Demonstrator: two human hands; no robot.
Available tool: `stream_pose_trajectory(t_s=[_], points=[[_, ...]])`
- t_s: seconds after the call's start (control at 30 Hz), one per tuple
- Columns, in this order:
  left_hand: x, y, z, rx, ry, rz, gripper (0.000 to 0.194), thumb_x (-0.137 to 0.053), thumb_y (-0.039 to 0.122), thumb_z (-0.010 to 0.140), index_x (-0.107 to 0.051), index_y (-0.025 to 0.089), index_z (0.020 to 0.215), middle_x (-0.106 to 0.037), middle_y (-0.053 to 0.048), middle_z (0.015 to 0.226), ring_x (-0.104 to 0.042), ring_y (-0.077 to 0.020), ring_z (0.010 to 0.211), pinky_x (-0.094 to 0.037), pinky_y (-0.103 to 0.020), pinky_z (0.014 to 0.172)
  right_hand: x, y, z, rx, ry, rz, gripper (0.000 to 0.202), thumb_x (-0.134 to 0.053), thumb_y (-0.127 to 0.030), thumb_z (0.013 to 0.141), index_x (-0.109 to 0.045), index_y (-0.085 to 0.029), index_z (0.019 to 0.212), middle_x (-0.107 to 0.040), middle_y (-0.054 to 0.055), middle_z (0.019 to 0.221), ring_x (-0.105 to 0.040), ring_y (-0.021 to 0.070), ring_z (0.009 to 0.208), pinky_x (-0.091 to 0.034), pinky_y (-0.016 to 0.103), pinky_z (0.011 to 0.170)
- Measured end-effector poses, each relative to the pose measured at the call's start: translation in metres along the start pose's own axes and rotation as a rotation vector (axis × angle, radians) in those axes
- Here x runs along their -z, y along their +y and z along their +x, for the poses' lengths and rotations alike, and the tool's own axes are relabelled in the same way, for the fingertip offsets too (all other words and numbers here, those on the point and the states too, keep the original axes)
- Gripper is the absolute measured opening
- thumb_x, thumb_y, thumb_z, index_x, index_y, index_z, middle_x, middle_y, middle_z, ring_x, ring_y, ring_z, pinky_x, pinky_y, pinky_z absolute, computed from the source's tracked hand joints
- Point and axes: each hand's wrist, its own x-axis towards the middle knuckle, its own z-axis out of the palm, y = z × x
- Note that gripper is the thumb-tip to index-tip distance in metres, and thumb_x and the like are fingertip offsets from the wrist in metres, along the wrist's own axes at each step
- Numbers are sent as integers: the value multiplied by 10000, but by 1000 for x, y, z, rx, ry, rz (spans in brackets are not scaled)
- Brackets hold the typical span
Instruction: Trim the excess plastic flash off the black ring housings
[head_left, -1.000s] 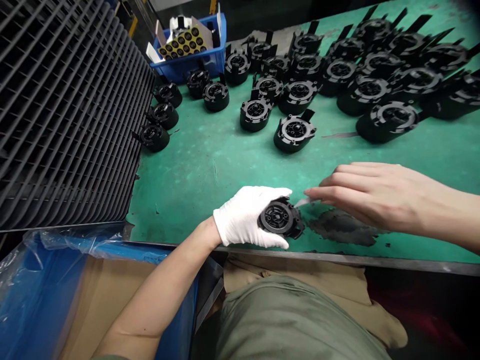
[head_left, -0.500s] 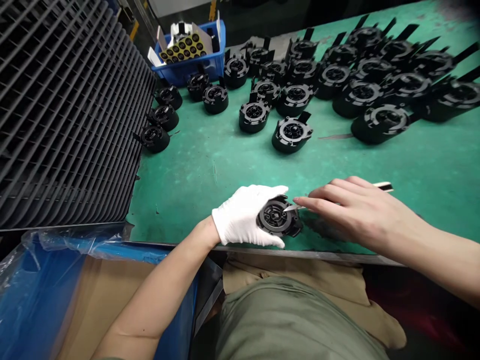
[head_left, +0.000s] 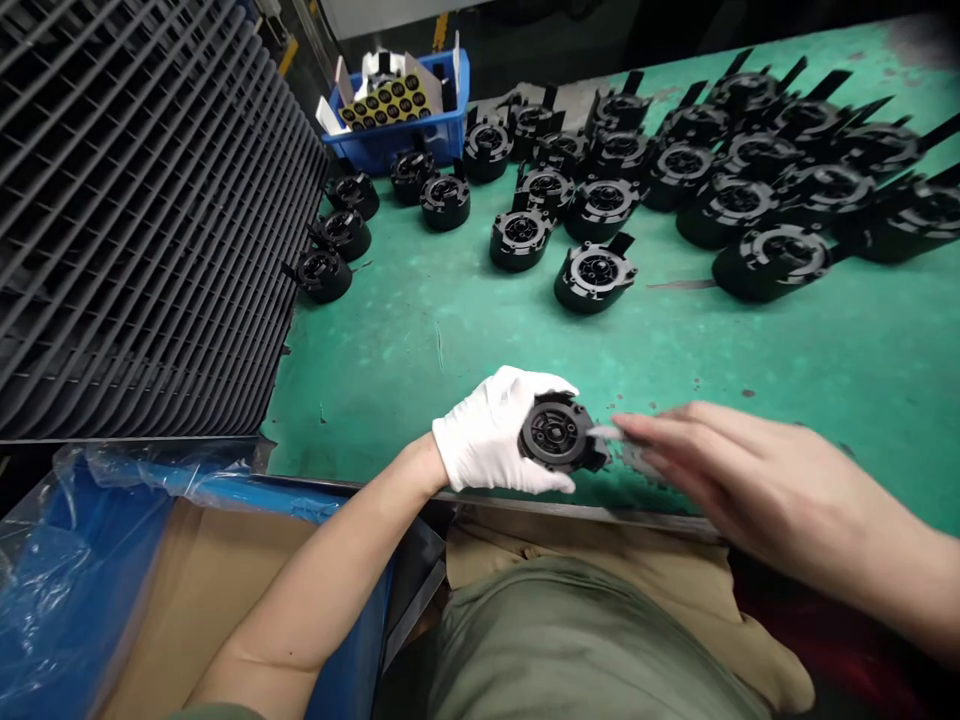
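Faces a green bench point(head_left: 375, 340), bordered on the left by a tall grey rack point(head_left: 157, 220). Has black cups point(head_left: 604, 200) crowded mostly toward the far side, probably to give working room in front, with a blue bin point(head_left: 448, 138) behind some on the left, perhaps for easy reach. Angles the bare right hand point(head_left: 739, 468) in from the right, blurred, likely for fine control. Wraps the white-gloved left hand point(head_left: 491, 430) in a firm grip around a round black piece point(head_left: 555, 432) near the front edge, seemingly to steady it and leave its face exposed. Pinches a thin pale tool point(head_left: 604, 432) in the right grip, beside the piece's right rim, too blurred to confirm contact.
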Motion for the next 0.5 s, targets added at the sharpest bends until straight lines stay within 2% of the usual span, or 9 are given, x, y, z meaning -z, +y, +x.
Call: stream_pose_trajectory(t_s=[0.07, 0.13, 0.2, 0.27, 0.37, 0.5], points=[[-6, 2, 1, 28, 103, 55, 1207, -1200, 840, 740, -730, 256, 1686, -864, -203, 1601, -864, -485, 1460, -709, -689, 1335, -7, -20, -9, -36, 35, 97, 488, -546, -119, 1262, -692, -262, 1705, -796, 42, 1020, -732, 232, 760, -538, 380, 651], [-8, 2, 4, -1, 124, 107, 1292, -1176, 884, 753, -676, 243, 1757, -847, -218, 1632, -846, -502, 1500, -687, -708, 1352, -16, -26, -12, -51, 33, 137, 484, -558, -105, 1257, -714, -259, 1689, -810, 51, 1038, -744, 234, 770, -549, 376, 659], [-7, 2, 5, -49, 48, 138, 1231, -1144, 900, 791, -687, 255, 1735, -856, -213, 1603, -848, -509, 1493, -689, -716, 1333, -21, -19, -10, -73, 26, 106, 450, -614, -101, 1247, -737, -257, 1650, -843, 71, 1088, -785, 250, 823, -574, 381, 698], [-6, 0, 5, -66, -3, 146, 1104, -1123, 922, 805, -742, 265, 1605, -872, -203, 1532, -866, -497, 1433, -709, -705, 1286, -20, -6, -5, -106, 30, 41, 472, -638, -107, 1240, -730, -278, 1671, -870, 89, 1140, -825, 282, 889, -599, 406, 745], [-7, -6, 3, -36, 56, 156, 1092, -1084, 1015, 784, -735, 255, 1485, -863, -213, 1492, -876, -476, 1368, -727, -697, 1238, -11, 6, 0, -140, 40, -30, 519, -635, -160, 1263, -665, -325, 1755, -892, 85, 1167, -862, 313, 935, -625, 441, 776], [-12, -13, 0, -48, 179, 108, 1134, -1050, 1093, 742, -682, 253, 1408, -854, -247, 1536, -871, -480, 1430, -725, -712, 1263, -8, -5, -1, -126, 63, -65, 263, -656, -255, 1296, -710, -276, 1552, -914, 84, 1118, -879, 307, 857, -634, 457, 723]])
